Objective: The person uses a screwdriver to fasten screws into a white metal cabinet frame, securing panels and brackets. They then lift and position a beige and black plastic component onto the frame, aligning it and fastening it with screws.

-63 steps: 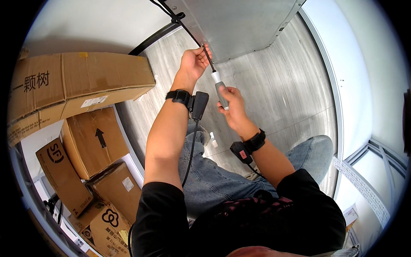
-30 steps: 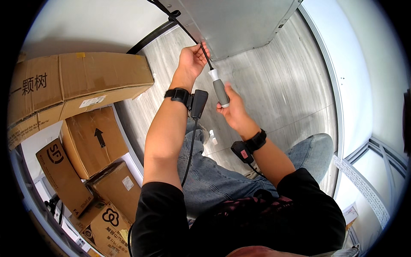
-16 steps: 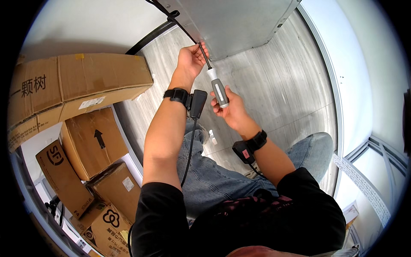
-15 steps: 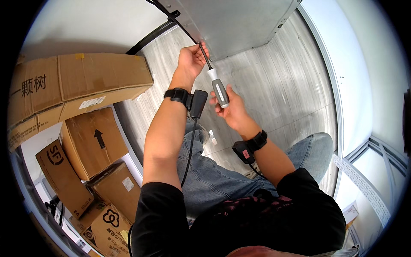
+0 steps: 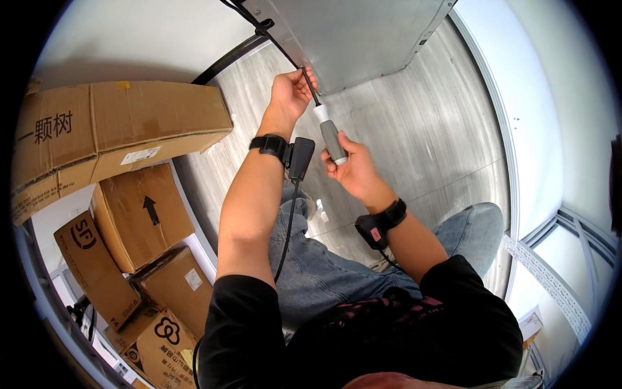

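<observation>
A screwdriver (image 5: 332,139) with a grey handle, a white collar and a long dark shaft slants up toward a metal panel (image 5: 356,42). My right hand (image 5: 356,172) is closed round the rear of the handle, thumb along its side. Further up, my left hand (image 5: 291,94) has its fingers curled at the shaft, beside the panel's lower left corner. The tip and whatever it touches cannot be made out there. A black cable (image 5: 278,45) runs down along the panel's left edge toward my left fingers.
Cardboard boxes (image 5: 152,214) are stacked on the left, with a long carton (image 5: 155,117) above them. Light wood-look floor (image 5: 414,129) lies under the panel. A white wall (image 5: 538,97) and a perforated metal rail (image 5: 551,279) stand on the right. My bent knee (image 5: 476,227) is near my right forearm.
The screwdriver handle has turned, and its white stripe no longer shows. My right hand has turned slightly with its thumb further over the handle. My left hand stays almost in place.
</observation>
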`<state>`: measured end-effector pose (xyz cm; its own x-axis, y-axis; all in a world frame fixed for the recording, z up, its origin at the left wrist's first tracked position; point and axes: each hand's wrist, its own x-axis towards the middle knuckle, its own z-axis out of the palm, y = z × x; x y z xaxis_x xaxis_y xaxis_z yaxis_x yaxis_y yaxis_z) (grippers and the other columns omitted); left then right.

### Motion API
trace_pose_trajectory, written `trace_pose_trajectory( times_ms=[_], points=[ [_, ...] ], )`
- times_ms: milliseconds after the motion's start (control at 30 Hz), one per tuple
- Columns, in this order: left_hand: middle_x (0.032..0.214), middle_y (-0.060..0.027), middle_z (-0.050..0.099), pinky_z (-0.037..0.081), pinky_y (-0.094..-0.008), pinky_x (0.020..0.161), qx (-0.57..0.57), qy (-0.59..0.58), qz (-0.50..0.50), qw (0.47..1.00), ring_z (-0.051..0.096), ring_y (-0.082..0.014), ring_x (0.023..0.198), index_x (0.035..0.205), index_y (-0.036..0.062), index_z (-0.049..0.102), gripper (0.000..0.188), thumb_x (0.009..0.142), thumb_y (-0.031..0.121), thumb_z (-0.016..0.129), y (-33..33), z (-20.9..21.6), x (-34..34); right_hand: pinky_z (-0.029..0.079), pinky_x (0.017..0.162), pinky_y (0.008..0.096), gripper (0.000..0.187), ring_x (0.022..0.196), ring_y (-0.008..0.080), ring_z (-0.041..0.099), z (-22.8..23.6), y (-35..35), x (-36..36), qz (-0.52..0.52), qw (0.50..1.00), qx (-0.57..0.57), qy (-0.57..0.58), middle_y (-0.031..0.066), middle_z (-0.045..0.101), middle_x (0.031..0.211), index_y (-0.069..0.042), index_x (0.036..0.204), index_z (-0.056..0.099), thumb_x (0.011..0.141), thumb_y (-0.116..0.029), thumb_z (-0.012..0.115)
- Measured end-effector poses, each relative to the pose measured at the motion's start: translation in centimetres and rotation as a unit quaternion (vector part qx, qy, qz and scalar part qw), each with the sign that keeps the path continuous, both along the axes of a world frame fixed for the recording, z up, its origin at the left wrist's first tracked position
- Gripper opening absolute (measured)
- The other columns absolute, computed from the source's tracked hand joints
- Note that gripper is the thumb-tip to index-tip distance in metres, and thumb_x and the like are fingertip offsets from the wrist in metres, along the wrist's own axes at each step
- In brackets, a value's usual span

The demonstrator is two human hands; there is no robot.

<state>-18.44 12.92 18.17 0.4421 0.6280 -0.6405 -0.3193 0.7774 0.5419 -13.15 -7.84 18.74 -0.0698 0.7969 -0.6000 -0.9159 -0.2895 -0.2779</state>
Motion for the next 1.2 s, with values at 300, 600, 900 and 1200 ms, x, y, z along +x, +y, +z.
trace_pose_trajectory(
  times_ms=[300, 600, 900, 1200],
  points=[
    [0.084, -0.0093, 0.058, 0.051, -0.0308, 0.070, -0.006, 0.001, 0.001, 1.000, 0.057, -0.0195, 0.074, 0.098, -0.0046, 0.055, 0.020, 0.092, 0.008, 0.040, 0.2, 0.0, 0.1, 0.041, 0.064, 0.0310, 0.036, 0.067, 0.0153, 0.049, 1.0, 0.1, 0.4, 0.004, 1.000, 0.000, -0.017, 0.0026, 0.051, 0.075, -0.007, 0.090, 0.053, 0.092, -0.043, 0.051],
    [0.083, -0.0093, 0.058, 0.051, -0.0301, 0.070, -0.004, -0.004, 0.000, 1.000, 0.057, -0.0190, 0.073, 0.096, -0.0048, 0.055, 0.020, 0.092, 0.008, 0.040, 0.2, -0.1, 0.1, 0.038, 0.059, 0.0298, 0.047, 0.059, 0.0152, 0.047, 0.6, 0.1, 0.3, -0.019, 0.999, -0.015, -0.029, 0.0038, 0.050, 0.065, -0.004, 0.099, 0.054, 0.095, -0.048, 0.039],
    [0.085, -0.0099, 0.057, 0.051, -0.0299, 0.071, -0.007, -0.004, 0.009, 1.000, 0.057, -0.0193, 0.074, 0.098, -0.0058, 0.055, 0.020, 0.092, 0.006, 0.039, 0.4, -0.1, 0.1, 0.032, 0.049, 0.0269, 0.056, 0.050, 0.0125, 0.036, -0.5, -0.9, 1.2, 0.010, 0.985, 0.101, 0.142, 0.0016, 0.042, 0.058, -0.002, 0.100, 0.055, 0.096, -0.051, 0.029],
    [0.088, -0.0110, 0.056, 0.050, -0.0310, 0.074, 0.016, 0.049, 0.023, 0.998, 0.056, -0.0210, 0.079, 0.106, -0.0055, 0.052, 0.022, 0.093, 0.006, 0.039, -0.3, 0.0, 0.4, 0.029, 0.046, 0.0250, 0.059, 0.047, 0.0109, 0.032, -0.5, -3.1, 1.8, 0.020, 0.990, 0.100, 0.095, 0.0013, 0.039, 0.056, 0.003, 0.109, 0.052, 0.098, -0.048, 0.025]
  ],
)
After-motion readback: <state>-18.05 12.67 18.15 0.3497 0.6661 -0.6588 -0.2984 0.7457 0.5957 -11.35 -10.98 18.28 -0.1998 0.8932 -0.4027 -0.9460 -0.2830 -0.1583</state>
